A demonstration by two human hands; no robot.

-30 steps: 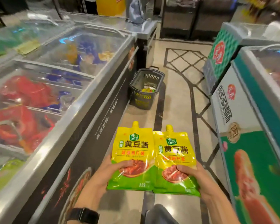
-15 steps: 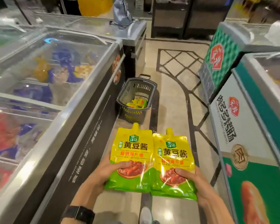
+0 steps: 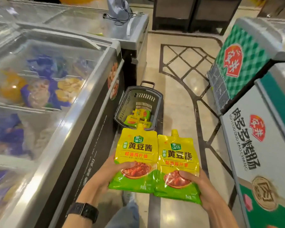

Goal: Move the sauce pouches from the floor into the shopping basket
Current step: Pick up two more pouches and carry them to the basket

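Several pouches are already lying in the shopping basket on the floor, while two more are gripped upright, one in the left hand and one in the right hand, just short of its near rim.

Supermarket frozen-food aisle: long glass-topped chest freezer filled with packaged goods on the left, printed green-and-white freezer cabinets on the right, grey plastic shopping basket on patterned tiled floor.
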